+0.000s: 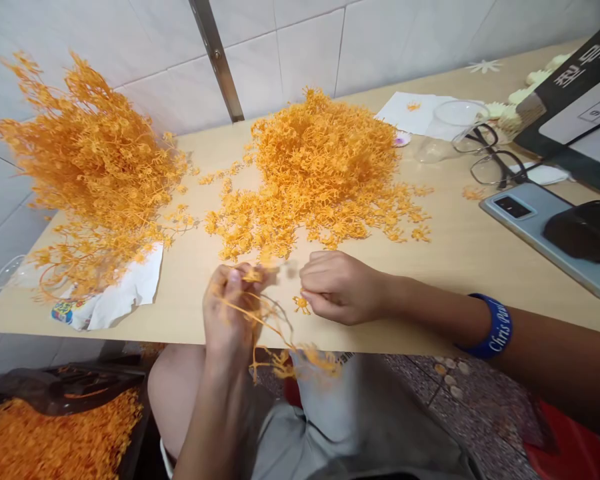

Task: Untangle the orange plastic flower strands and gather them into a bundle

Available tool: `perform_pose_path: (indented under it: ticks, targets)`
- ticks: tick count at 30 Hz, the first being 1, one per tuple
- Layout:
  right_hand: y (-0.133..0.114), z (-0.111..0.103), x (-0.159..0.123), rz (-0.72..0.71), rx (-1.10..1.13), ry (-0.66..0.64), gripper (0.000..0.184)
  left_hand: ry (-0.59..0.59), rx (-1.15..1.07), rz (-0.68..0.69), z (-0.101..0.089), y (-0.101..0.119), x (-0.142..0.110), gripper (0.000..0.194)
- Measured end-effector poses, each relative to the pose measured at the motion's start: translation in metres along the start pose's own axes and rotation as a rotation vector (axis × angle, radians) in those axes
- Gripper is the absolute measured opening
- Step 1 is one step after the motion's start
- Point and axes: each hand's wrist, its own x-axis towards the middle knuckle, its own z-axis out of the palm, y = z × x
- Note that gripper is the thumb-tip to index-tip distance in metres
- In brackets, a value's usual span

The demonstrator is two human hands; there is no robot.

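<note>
My left hand (227, 307) is closed on a branching orange plastic sprig (267, 320). The sprig's thin stems trail to the right past the table's front edge, their flower-like ends blurred. Close by on the right, my right hand (343, 287) is curled, thumb against fingers. A small spidery orange plastic flower piece (301, 305) shows at its thumb tip. Beyond both hands spreads a large heap of similar loose orange pieces (325, 153). At the left stands a tall tangle of orange sprigs (100, 160) with stems still joined.
Crumpled white paper (130, 293) lies under the left tangle. On the right are a light-blue phone (510, 230) with a black object on it, eyeglasses (495, 160), a clear cup (450, 127) and a dark printed box (575, 120). A container of orange pieces (65, 433) sits below left.
</note>
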Motion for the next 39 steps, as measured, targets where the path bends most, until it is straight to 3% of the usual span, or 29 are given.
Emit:
perform_pose_path:
  ticks: [3,7,13,15,16,19,21,22,26,28,32,34,39]
  targets:
    - [0.005,-0.003,-0.004,0.020,-0.032,0.024,0.037,0.032,0.028,0.018,0.000,-0.002,0.002,0.023]
    - [0.018,-0.003,-0.006,0.108,-0.159,0.097,0.021,0.103,0.219,0.009,0.001,-0.003,-0.001,0.025]
    - [0.018,-0.010,-0.005,0.221,-0.190,0.175,0.057,0.154,0.227,-0.025,0.006,-0.001,-0.003,0.026]
    - [0.010,-0.014,-0.003,0.282,-0.038,0.225,0.051,0.163,0.236,-0.022,0.006,-0.001,-0.003,0.026]
    - [0.005,-0.015,-0.001,0.333,0.102,0.181,0.046,0.162,0.247,-0.023,0.006,-0.001,-0.003,0.027]
    - [-0.002,-0.016,0.001,0.481,0.595,-0.238,0.038,0.144,0.255,-0.034,0.003,-0.002,-0.001,0.028]
    - [0.001,-0.014,0.001,0.546,0.770,-0.386,0.041,0.131,0.201,-0.040,0.002,-0.004,0.000,0.029]
    - [0.004,-0.012,0.001,0.582,0.792,-0.343,0.043,0.129,0.169,-0.039,0.001,-0.004,0.000,0.029]
    - [0.014,-0.008,0.000,0.699,0.749,0.039,0.034,0.115,0.210,-0.018,0.003,-0.005,-0.003,0.027]
    - [0.014,-0.010,-0.001,0.734,0.819,0.095,0.034,0.082,0.305,0.018,0.004,-0.005,-0.005,0.025]
    - [0.011,-0.015,-0.002,0.763,1.118,-0.072,0.073,0.020,0.422,0.099,0.005,-0.005,-0.007,0.024]
    - [0.011,-0.016,-0.001,0.764,1.184,-0.130,0.082,-0.011,0.467,0.158,0.004,-0.004,-0.007,0.022]
    - [-0.005,-0.026,0.008,0.720,1.079,-0.199,0.058,-0.130,0.665,0.412,0.009,0.005,-0.017,0.014]
